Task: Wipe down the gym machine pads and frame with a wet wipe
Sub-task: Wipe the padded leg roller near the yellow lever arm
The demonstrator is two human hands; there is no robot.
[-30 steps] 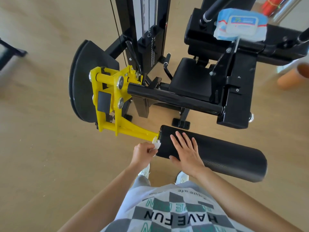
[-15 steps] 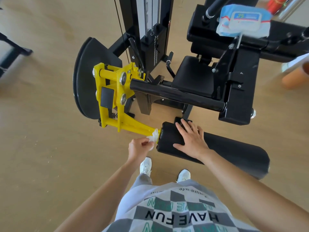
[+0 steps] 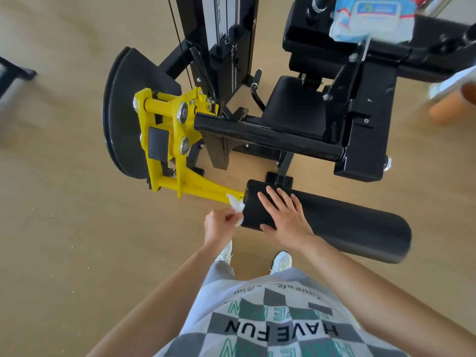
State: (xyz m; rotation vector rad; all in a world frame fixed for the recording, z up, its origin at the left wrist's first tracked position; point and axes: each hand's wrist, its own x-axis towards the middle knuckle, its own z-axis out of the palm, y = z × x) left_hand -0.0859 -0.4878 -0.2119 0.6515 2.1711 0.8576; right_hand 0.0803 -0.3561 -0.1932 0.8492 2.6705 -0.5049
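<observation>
Down at the yellow arm (image 3: pixel 203 190) where it meets the roller pad (image 3: pixel 342 222), left hand (image 3: pixel 219 224) pinches the wet wipe (image 3: pixel 237 206) against the joint while right hand (image 3: pixel 286 217) lies flat steadying the pad, so next I'd guess it needs working up the yellow frame.

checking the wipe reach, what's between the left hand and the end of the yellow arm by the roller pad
In the head view, only the crumpled wet wipe: the left hand pinches it against the yellow arm where it meets the black roller pad.

Single head view; looks steeply down, close over hands (image 3: pixel 257 222); wide-angle.
</observation>
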